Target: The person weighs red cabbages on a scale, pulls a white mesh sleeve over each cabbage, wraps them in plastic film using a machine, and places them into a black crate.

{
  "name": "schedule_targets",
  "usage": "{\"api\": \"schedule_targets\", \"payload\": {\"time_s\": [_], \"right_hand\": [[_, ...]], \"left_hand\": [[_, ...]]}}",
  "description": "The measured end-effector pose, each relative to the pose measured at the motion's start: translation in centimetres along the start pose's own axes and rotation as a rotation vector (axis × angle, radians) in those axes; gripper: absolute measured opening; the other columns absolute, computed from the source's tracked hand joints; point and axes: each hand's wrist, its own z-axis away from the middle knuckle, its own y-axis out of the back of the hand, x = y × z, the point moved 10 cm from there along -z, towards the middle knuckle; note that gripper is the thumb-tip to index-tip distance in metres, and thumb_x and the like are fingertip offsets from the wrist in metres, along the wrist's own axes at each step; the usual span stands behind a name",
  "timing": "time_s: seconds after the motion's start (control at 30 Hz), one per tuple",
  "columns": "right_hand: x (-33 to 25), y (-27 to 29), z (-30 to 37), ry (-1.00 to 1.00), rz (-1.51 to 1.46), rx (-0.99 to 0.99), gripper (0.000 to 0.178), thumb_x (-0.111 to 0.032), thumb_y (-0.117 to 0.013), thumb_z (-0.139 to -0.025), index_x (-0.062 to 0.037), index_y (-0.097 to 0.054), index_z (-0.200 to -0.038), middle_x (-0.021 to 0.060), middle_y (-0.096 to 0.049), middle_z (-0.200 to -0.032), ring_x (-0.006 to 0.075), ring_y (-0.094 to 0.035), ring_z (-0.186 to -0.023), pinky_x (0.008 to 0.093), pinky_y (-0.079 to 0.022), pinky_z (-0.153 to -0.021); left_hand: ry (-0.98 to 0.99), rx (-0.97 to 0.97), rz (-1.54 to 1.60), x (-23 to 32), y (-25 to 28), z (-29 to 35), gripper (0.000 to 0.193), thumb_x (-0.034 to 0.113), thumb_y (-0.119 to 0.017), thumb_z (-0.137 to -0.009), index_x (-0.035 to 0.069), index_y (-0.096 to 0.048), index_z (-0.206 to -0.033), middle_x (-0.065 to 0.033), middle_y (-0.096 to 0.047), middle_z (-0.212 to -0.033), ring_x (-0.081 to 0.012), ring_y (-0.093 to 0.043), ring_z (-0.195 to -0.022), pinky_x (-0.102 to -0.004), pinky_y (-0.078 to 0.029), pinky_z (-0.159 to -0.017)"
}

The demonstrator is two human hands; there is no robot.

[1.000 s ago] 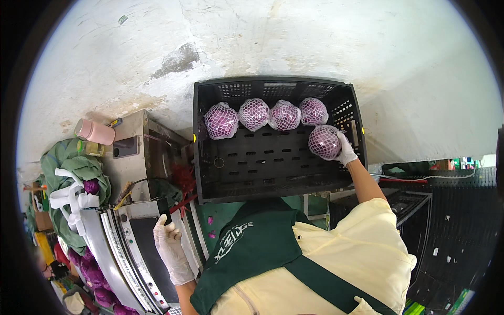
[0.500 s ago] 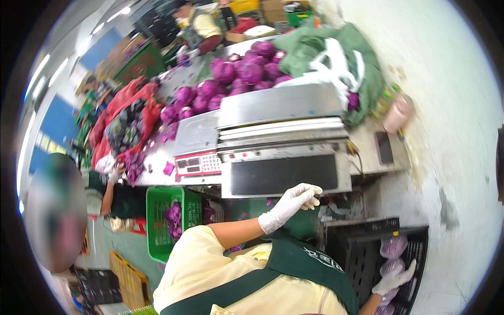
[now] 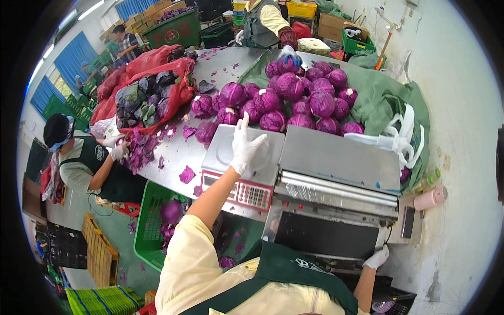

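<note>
My left hand (image 3: 245, 148), in a white glove, is stretched over the flat pan of a weighing scale (image 3: 215, 167). Its fingers are apart with nothing in them, and the fingertips point at the nearest red cabbages (image 3: 272, 121). A heap of these purple heads lies just beyond the scale. My right hand (image 3: 377, 257), gloved too, hangs low by the front right corner of the film-wrapping machine (image 3: 341, 193). Nothing shows in it; its fingers look loosely apart, though small in view. Clear film covers the machine's roller below a steel lid.
A green basket (image 3: 152, 220) with cabbage stands lower left. Co-workers work at the left and far table sides; one far gloved hand (image 3: 289, 55) touches a cabbage. Red net sacks (image 3: 139, 68) lie left. A pink bottle (image 3: 430, 198) and phone (image 3: 408, 222) sit right, a black crate (image 3: 394, 294) below.
My left hand has reached forward from the wrapping machine's front to above the scale. My right hand has come up from the wrapped cabbages in the black crate. The view has shifted.
</note>
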Motion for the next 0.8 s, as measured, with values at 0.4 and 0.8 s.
{"api": "schedule_targets", "payload": {"time_s": [0.4, 0.8], "right_hand": [[-2.7, 0.9, 2.6, 0.001, 0.253, 0.121, 0.034, -0.023, -0.043, -0.090, 0.0027, -0.065, -0.087, 0.0087, -0.059, -0.084, 0.0213, -0.050, -0.076, 0.0347, -0.043, -0.072], [-0.9, 2.4, -0.7, 0.069, 0.036, 0.013, 0.033, -0.018, -0.051, -0.092, 0.0083, -0.062, -0.109, 0.0149, -0.064, -0.108, 0.0253, -0.058, -0.102, 0.0365, -0.044, -0.093]], "left_hand": [[-0.109, -0.162, -0.487, -3.6, -12.1, -15.6, 0.108, 0.036, -0.089, -0.054, 0.025, -0.035, -0.147, -0.0219, -0.041, -0.142, -0.0457, -0.039, -0.129, -0.0523, -0.043, -0.100], [-0.424, -0.181, -0.260, 4.7, -3.0, -7.4, 0.094, 0.026, -0.086, -0.058, 0.014, -0.044, -0.141, -0.0258, -0.041, -0.140, -0.0423, -0.041, -0.128, -0.0487, -0.036, -0.106]]}}
